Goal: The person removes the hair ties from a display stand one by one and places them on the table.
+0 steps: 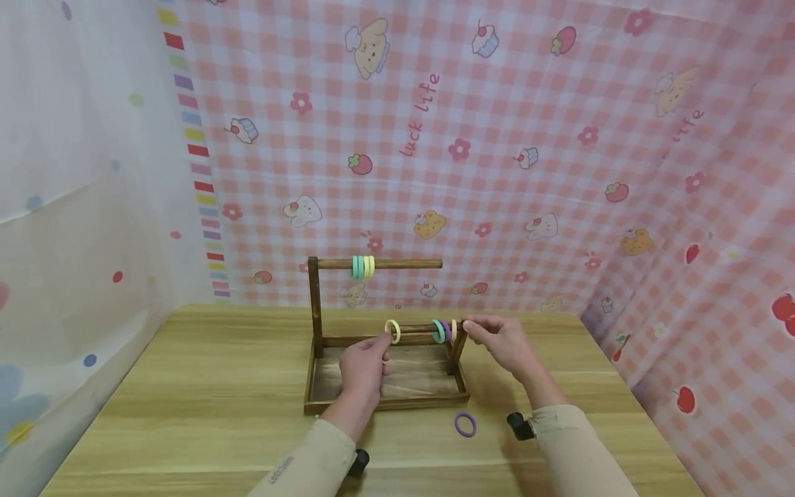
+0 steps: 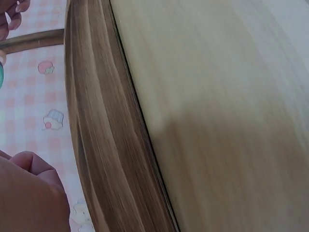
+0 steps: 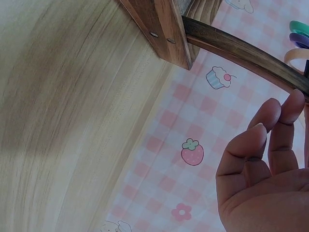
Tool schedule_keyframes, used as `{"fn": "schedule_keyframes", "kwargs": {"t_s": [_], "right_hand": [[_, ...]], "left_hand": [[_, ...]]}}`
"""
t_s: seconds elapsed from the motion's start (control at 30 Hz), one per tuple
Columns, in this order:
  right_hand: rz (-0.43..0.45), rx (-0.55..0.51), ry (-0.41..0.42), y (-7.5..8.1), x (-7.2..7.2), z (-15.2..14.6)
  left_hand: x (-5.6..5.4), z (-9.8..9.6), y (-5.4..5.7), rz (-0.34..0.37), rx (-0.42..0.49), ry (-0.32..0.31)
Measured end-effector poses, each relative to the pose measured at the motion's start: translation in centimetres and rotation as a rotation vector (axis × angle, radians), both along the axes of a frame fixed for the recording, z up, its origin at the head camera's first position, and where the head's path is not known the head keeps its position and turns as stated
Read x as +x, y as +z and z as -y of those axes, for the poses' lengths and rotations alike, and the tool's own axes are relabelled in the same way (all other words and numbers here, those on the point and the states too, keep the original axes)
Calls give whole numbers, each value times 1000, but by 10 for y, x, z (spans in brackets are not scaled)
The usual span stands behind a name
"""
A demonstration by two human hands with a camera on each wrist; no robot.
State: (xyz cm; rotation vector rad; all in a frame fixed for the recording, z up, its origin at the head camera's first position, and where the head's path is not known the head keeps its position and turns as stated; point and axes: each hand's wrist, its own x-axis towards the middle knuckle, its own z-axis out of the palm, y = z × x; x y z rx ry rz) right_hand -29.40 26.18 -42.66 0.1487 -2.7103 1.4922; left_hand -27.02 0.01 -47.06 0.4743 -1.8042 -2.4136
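A brown wooden rack [image 1: 313, 304] stands on the table, with an upper rod [image 1: 410, 264] and a lower rod [image 1: 416, 328] above its tray base. My left hand [image 1: 363, 369] pinches a pale yellow ring [image 1: 393, 331] at the lower rod's left end. Whether the rod passes through that ring is hard to tell. A green ring [image 1: 438, 331], a purple ring [image 1: 446, 330] and a peach ring [image 1: 454, 329] hang near the short right post [image 1: 457, 348]. My right hand [image 1: 503, 342] holds that post's top with its fingertips; its lower fingers curl loosely in the right wrist view.
Green rings [image 1: 357, 267] and yellow rings [image 1: 369, 266] hang together on the upper rod. A loose purple ring [image 1: 465, 424] lies on the wooden table [image 1: 205, 393] in front of the rack. A checked cloth [image 1: 397, 172] hangs behind.
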Motion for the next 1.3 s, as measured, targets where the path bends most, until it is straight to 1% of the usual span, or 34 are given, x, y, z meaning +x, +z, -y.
{"fn": "schedule_keyframes", "kwargs": {"t_s": [0.17,0.33,0.43,0.53,0.63,0.7,0.8,0.9,0.97,1.0,1.1,1.17,1.3], "right_hand": [[2,7,-6,1,1,1],[-2,19,-5,2,1,1],[-12,27,-4,3,1,0],[-7,29,-8,3,2,0],[7,26,-15,2,2,-1],[12,28,-16,2,2,-1],[10,26,-12,2,1,0],[-2,21,-3,2,1,1],[-5,14,-2,3,1,1],[-5,13,-5,3,1,2],[-2,14,-6,3,2,2],[-3,17,-11,3,3,2],[-12,18,-4,3,2,0]], "left_hand": [[2,13,-1,7,-53,25],[7,23,-3,2,-165,27],[11,26,-5,-16,-273,24],[18,25,-9,-22,-439,11],[27,19,-13,-29,-593,-31],[33,13,-14,-44,-657,-70],[45,1,-14,-80,-648,-143],[56,-13,-15,-107,-569,-208],[63,-22,-18,-112,-533,-234],[65,-27,-20,-110,-531,-239],[70,-37,-24,-105,-583,-253],[71,-41,-25,-101,-653,-259],[71,-45,-26,-63,-776,-276]]}}
